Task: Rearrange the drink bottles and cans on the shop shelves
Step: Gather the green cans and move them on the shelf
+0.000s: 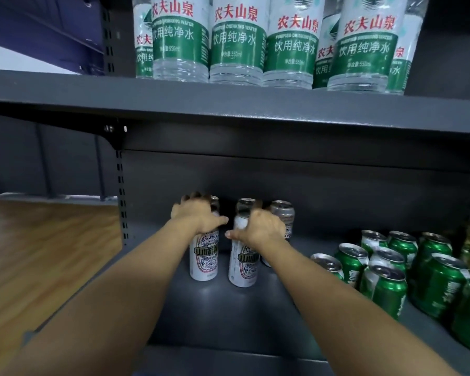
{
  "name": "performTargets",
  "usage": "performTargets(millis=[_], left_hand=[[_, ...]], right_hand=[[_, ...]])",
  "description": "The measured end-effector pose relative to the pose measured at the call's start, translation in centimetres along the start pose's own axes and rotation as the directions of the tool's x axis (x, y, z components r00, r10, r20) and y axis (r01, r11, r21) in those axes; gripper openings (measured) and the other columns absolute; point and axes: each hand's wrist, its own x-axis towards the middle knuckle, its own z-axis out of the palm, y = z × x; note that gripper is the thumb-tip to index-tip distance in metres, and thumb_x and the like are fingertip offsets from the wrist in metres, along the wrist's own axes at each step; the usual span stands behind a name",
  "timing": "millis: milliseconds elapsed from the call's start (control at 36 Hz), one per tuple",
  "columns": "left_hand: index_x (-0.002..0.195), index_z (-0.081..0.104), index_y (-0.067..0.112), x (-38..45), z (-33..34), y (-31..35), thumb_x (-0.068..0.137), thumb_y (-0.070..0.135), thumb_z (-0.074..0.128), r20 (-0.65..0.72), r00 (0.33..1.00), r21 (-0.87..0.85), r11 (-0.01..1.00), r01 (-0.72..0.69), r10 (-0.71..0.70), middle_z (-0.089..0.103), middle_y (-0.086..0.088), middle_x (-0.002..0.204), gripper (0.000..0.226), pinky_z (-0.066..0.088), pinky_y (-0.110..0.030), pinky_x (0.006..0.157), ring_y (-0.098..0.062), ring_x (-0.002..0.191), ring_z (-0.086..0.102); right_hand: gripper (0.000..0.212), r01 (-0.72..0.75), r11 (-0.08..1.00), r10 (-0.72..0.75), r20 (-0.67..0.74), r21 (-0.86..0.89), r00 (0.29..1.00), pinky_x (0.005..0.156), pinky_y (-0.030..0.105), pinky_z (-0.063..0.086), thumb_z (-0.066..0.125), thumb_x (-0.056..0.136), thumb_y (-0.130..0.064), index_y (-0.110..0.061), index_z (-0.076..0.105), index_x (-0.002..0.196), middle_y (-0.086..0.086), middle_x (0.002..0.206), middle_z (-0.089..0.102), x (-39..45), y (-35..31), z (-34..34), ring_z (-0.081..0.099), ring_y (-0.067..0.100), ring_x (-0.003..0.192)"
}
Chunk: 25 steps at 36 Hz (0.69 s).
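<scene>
The left hand (198, 215) grips the top of a tall white can (204, 256), fingers curled round it. The right hand (261, 226) grips a second white can (242, 264) just beside the first, fingers curled over its top. Both cans stand upright on the lower shelf (228, 316), with a small gap between them. Each has a blue and red pattern and dark Chinese letters in a band; the letters are too blurred to read fully. A third can (284, 213) of the same sort stands behind the right hand, near the back wall.

To the right, green cans (385, 291) with silver tops stand packed close together. Their writing is too small to read. The shelf in front of the white cans is bare grey metal up to its front edge.

On the upper shelf (228, 104), water bottles (236, 42) stand in a row near the front edge. Their green and white labels show red Chinese letters, "PURIFIED DRINKING WATER" and "550ml". To the left lies a wooden floor (38, 253).
</scene>
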Motion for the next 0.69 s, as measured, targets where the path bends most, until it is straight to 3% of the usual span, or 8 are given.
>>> performTargets(millis=[83,194,306,444,528,583,694], left_hand=[[0.134,0.048,0.030,0.1,0.6,-0.3,0.078,0.057,0.064,-0.046,0.998,-0.002,0.999,-0.037,0.037,0.040,-0.005,0.138,0.065,0.039,-0.040,0.098,-0.030,0.129,0.036],[0.134,0.044,0.024,0.0,1.1,-0.1,0.082,0.058,0.055,-0.160,0.987,-0.014,1.000,-0.011,0.008,0.042,-0.006,0.137,0.063,0.036,-0.040,0.098,-0.029,0.128,0.036],[0.129,0.049,0.018,-0.5,1.1,1.3,0.089,0.042,0.052,-0.369,0.927,-0.086,0.991,-0.105,0.066,0.047,-0.009,0.132,0.047,0.037,-0.038,0.093,-0.030,0.123,0.039],[0.111,0.061,0.015,-1.5,1.1,5.7,0.087,0.022,0.054,-0.512,0.837,-0.173,0.930,-0.324,0.196,0.056,-0.011,0.118,0.026,0.040,-0.037,0.081,-0.032,0.112,0.047],[0.103,0.062,0.021,-2.5,1.2,9.4,0.091,0.027,0.052,-0.454,0.852,-0.253,0.879,-0.404,0.261,0.061,-0.010,0.111,0.017,0.039,-0.033,0.073,-0.033,0.104,0.055],[0.101,0.061,0.021,-2.8,2.0,11.9,0.095,0.038,0.048,-0.318,0.878,-0.292,0.844,-0.450,0.358,0.065,-0.012,0.105,0.022,0.039,-0.032,0.070,-0.033,0.098,0.060],[0.100,0.061,0.022,-3.4,4.0,16.3,0.095,0.052,0.042,-0.129,0.835,-0.316,0.776,-0.546,0.535,0.065,-0.004,0.103,0.036,0.046,-0.035,0.076,-0.027,0.098,0.059]], right_hand=[[0.089,0.020,1.000,-0.020,-0.002,-0.013,1.000,0.079,0.032,0.045,0.071,0.069,-0.065,-0.015,0.034,0.133,0.010,0.125,0.056,0.1,-0.2,0.3,0.057,0.028,0.114],[0.081,0.065,0.996,-0.065,-0.004,-0.058,0.998,0.081,0.032,0.044,0.065,0.073,-0.068,-0.016,0.041,0.130,0.010,0.126,0.055,0.2,0.0,0.1,0.056,0.027,0.115],[0.079,0.128,0.985,-0.124,0.040,-0.113,0.991,0.089,0.036,0.042,0.036,0.085,-0.075,-0.016,0.042,0.136,0.010,0.133,0.053,-0.1,0.6,-1.4,0.053,0.029,0.121],[0.048,0.063,0.996,-0.045,-0.246,0.064,0.968,0.086,0.036,0.043,0.031,0.098,-0.052,-0.018,0.053,0.124,0.011,0.124,0.060,-0.6,5.2,-4.8,0.057,0.030,0.112],[0.038,-0.047,0.999,0.051,-0.295,0.020,0.954,0.080,0.034,0.043,0.031,0.101,-0.037,-0.014,0.058,0.115,0.015,0.117,0.064,-1.0,10.2,-7.0,0.060,0.033,0.105],[0.035,-0.115,0.993,0.101,-0.298,-0.031,0.949,0.078,0.035,0.042,0.031,0.100,-0.032,-0.012,0.058,0.112,0.018,0.114,0.064,-1.5,13.8,-8.5,0.060,0.035,0.102],[0.036,-0.218,0.967,0.171,-0.300,-0.130,0.939,0.081,0.037,0.040,0.030,0.098,-0.029,-0.009,0.060,0.105,0.020,0.111,0.065,-2.7,20.3,-11.0,0.059,0.037,0.101]])
